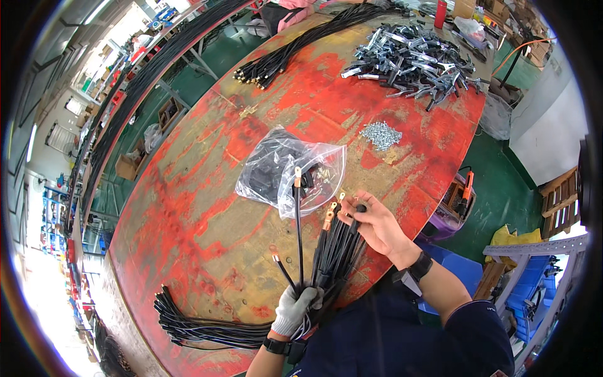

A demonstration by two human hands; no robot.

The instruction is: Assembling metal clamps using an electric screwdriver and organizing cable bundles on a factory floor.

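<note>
My left hand (294, 310), in a whitish glove, is closed around a bundle of black cables (338, 254) near the table's front edge. Copper lugs (330, 213) tip several of them. One cable (299, 232) stands apart, its lug over a clear plastic bag, and a shorter one (282, 269) leans left. My bare right hand (375, 225) is beside the lug ends, fingers bent around a small black round-ended piece (360, 208); whether it joins a cable is hidden. Black parts fill much of the clear plastic bag (270, 164) ahead of my hands.
Metal clamps (414, 60) form a large pile at the far right, with small metal screws (381, 135) nearer. More black cables lie at the far side (282, 53) and front left (201, 323). A purple bin (443, 220) stands beyond the right table edge.
</note>
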